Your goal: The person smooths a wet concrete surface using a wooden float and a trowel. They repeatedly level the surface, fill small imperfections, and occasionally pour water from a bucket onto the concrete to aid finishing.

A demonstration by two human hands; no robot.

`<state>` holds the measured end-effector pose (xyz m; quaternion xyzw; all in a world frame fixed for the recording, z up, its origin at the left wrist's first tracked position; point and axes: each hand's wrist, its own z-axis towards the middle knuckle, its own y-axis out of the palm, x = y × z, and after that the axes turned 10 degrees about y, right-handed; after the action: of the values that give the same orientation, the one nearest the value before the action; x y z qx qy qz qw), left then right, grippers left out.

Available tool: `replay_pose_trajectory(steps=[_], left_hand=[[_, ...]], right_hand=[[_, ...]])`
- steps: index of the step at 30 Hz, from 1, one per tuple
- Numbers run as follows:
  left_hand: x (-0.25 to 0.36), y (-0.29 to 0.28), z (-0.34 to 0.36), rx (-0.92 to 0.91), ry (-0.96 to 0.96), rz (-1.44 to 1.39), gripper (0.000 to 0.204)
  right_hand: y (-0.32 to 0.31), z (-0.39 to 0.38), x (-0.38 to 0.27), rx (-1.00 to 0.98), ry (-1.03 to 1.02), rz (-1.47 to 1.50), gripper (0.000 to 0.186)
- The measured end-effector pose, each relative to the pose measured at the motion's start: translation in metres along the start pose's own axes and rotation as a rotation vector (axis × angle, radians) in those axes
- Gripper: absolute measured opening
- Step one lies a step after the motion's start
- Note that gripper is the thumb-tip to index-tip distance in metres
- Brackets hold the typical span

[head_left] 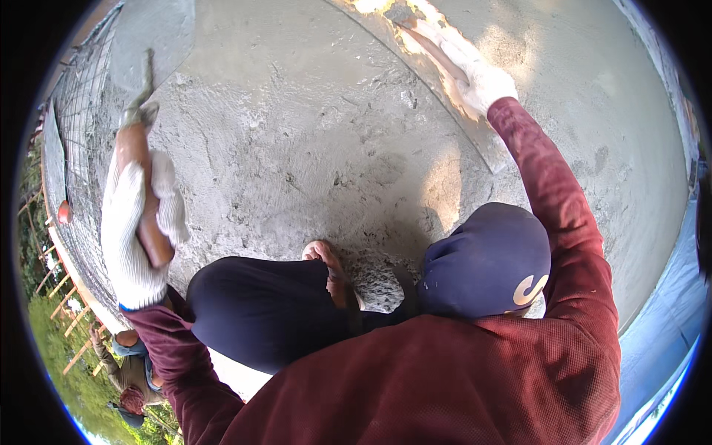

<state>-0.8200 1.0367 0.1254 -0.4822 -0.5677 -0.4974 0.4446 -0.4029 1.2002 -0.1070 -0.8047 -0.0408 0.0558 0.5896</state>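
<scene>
My left hand [141, 215], in a white knit glove, is closed round the brown wooden handle of a trowel [152, 37]. Its wide grey blade lies beyond the hand, at the upper left, over wire mesh and the edge of the wet concrete [297, 141]. Stretched out to the upper right, my gloved right hand [482, 78] grips the brown handle of a long finishing trowel [475, 141], whose straight edge runs diagonally across the concrete. Strong sunlight washes out part of that tool and the glove, so the fingers are only partly visible.
Bent knees and a bare foot [326, 259] are close to the concrete below me. Wire mesh [81, 81] covers the left side, beside a board edge [81, 285]. At the lower left is another person [133, 371]. Blue sheeting [664, 319] borders the right.
</scene>
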Motion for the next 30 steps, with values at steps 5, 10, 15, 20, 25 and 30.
replay_pose_trajectory(steps=[5,10,15,20,25,30], left_hand=[[-0.032,0.008,0.038,-0.148,-0.253,0.508,0.073],[-0.124,0.019,0.043,-0.422,-0.225,0.858,0.063],[-0.150,0.032,0.078,-0.547,-0.096,1.258,0.058],[-0.135,0.052,0.089,-0.666,-0.219,1.232,0.057],[-0.139,0.048,0.097,-0.610,-0.027,1.338,0.049],[-0.128,0.055,0.099,-0.705,-0.100,1.306,0.045]], right_hand=[[-0.039,0.041,0.023,0.099,0.160,0.258,0.064],[-0.001,-0.079,0.121,0.246,0.184,0.244,0.071],[0.075,-0.181,0.168,0.150,0.363,0.275,0.075],[0.098,-0.214,0.171,0.183,0.415,0.260,0.070],[0.106,-0.212,0.170,0.223,0.411,0.293,0.066],[0.097,-0.208,0.168,0.213,0.427,0.310,0.067]])
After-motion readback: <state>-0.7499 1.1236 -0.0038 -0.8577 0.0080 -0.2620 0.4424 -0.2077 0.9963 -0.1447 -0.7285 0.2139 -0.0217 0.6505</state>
